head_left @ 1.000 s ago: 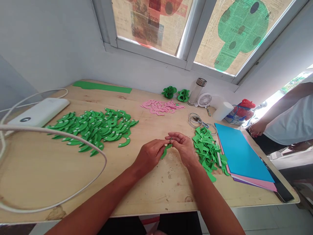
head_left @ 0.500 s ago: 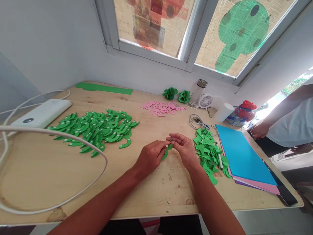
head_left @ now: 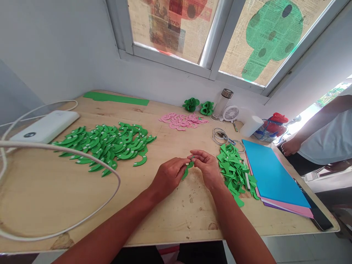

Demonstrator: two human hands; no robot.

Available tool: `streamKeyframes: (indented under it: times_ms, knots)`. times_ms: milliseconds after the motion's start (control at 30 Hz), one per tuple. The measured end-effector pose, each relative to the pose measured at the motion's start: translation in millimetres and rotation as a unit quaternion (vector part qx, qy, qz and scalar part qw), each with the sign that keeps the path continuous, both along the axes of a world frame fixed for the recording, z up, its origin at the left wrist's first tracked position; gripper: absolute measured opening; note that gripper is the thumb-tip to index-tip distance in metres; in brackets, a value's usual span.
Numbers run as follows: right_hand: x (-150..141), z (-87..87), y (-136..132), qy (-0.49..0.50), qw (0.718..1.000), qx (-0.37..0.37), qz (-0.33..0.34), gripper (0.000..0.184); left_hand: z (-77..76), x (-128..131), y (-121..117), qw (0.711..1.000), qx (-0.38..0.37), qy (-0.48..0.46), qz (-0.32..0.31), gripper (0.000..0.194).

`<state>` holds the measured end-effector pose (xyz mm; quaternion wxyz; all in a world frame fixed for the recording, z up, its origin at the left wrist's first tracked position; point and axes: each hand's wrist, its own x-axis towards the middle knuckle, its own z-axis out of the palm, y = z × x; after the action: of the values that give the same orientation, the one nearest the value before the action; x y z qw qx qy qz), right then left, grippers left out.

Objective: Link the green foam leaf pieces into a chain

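Over the middle of the table, my left hand (head_left: 171, 174) and my right hand (head_left: 206, 165) meet fingertip to fingertip. Both pinch a small curved green paper cutout (head_left: 185, 173), which hangs below the fingers; a small pale patch shows on it near the left fingertips. The fingers hide part of the cutout. A wide pile of curved green paper cutouts (head_left: 104, 145), many with white patches, lies to the left. Close to my right hand is a heap of green paper scraps (head_left: 233, 170) with a white pen (head_left: 248, 181) on it.
Pink cutouts (head_left: 178, 121) lie further back, before two green paper balls (head_left: 191, 105), a bottle (head_left: 224, 102) and a small fan (head_left: 230, 113). Tape rolls (head_left: 220, 136) and blue paper sheets (head_left: 275, 176) are at right. A power bank (head_left: 46, 126) and looping white cable (head_left: 119, 181) occupy the left. Another person (head_left: 324, 135) stands at far right.
My hands stay almost in place with the green cutout. A pale patch on it near the left fingertips shows more clearly now. The view has shifted very slightly.
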<state>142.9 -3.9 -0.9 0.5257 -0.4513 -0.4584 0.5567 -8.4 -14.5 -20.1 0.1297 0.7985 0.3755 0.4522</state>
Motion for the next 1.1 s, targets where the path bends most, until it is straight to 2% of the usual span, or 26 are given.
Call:
streamKeyframes:
  times_ms: [1100]
  knots:
    - [-2.3,1.0,-2.4,0.008,1.0,0.008,-0.004,0.021,-3.0,-0.2,1.7,1.0,-0.001,0.004,-0.003,0.02]
